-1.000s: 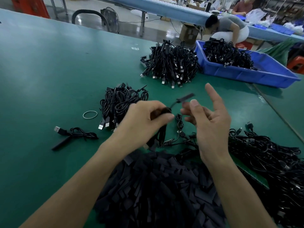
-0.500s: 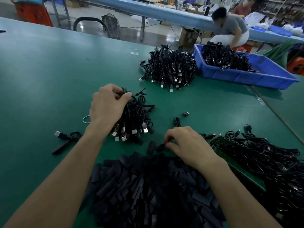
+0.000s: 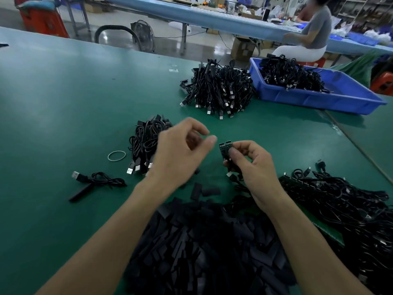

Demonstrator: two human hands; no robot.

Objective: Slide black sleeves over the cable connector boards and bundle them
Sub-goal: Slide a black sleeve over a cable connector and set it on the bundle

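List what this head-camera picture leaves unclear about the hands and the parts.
- Head view: left hand is motion-blurred; whether it holds anything is unclear.
- Head view: connector board, lower part hidden inside the right hand.
- Head view: cable heap, cut off by the right edge.

This is a factory hall, a workshop where cable products are assembled by hand. The wide green surface carries the same parts in great quantity: a heap of black sleeves, a pile of bundled USB cables, a tangle of loose cables and a blue plastic bin filled with more cables. Behind it stands 1 more long surface with a blue cover, and another person sits at it on a red stool. On the bare grey floor there are a cardboard box and a fan. Storage shelves stand far at the back.
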